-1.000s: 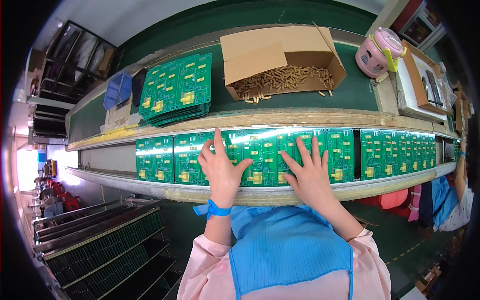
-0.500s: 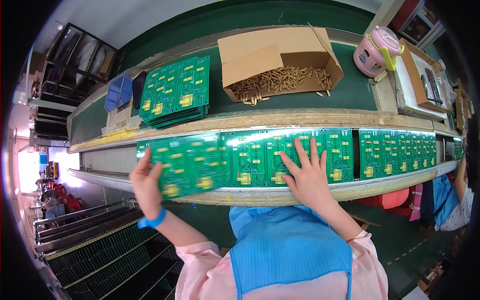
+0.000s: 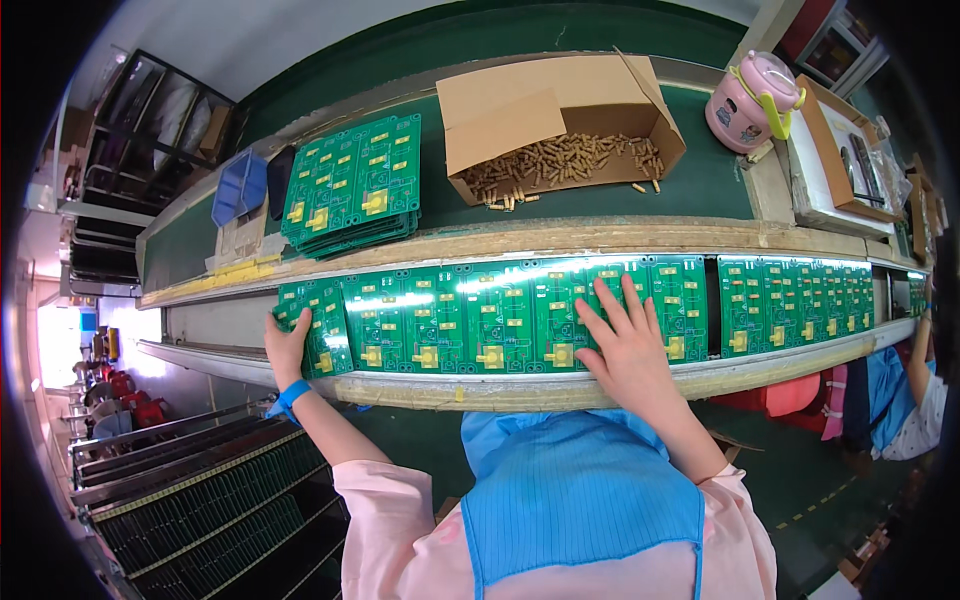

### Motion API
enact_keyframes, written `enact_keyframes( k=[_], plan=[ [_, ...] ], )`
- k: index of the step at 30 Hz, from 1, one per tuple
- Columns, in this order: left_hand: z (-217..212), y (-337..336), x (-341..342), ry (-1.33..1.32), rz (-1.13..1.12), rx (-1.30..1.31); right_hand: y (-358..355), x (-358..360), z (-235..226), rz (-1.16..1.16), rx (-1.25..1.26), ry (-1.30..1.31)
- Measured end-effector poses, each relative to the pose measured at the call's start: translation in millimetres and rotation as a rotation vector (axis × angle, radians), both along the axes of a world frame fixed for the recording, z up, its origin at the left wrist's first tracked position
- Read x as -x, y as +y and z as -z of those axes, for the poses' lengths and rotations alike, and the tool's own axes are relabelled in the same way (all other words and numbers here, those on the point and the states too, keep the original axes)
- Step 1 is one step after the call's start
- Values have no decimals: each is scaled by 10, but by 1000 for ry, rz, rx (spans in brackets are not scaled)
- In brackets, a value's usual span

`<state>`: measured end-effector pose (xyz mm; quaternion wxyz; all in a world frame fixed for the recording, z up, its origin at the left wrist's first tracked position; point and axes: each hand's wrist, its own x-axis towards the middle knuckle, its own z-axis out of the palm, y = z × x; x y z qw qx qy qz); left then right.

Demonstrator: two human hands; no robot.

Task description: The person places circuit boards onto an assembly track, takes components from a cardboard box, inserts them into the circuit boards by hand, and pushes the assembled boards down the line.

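A row of green circuit boards [image 3: 470,320] with yellow parts lies along the conveyor rail in front of me. My left hand [image 3: 288,345] grips the left end of the row, thumb on top of the leftmost board [image 3: 315,325]. Flat on the boards farther right rests my right hand [image 3: 628,345], fingers spread. A blue band is on my left wrist [image 3: 291,397].
Behind the rail a stack of green boards [image 3: 352,187] and an open cardboard box [image 3: 560,120] of small tan parts sit on the green belt. A pink jug [image 3: 750,100] stands at right. More boards [image 3: 800,305] continue rightward. Another person's arm [image 3: 918,360] is at far right. A rack of boards [image 3: 200,510] is lower left.
My left hand left the middle of the row, swung out to the left, and now holds the leftmost board in line with the others. My right hand stayed flat on the boards.
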<state>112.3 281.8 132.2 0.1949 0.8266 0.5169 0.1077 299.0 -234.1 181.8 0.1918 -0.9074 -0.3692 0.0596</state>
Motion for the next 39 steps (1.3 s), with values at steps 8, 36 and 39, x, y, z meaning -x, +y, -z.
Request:
enact_keyframes(
  k=[8, 36, 39],
  plan=[
    [-133, -309, -309, 80, 31, -170, 2, -8, -36, -13, -8, -46],
    [-351, -2626, -1053, 227, 896, -166, -134, -59, 27, -23, 32, -26],
    [-385, -2686, -1088, 232, 905, -177, 60, 21, 28, -75, 11, -24]
  ],
)
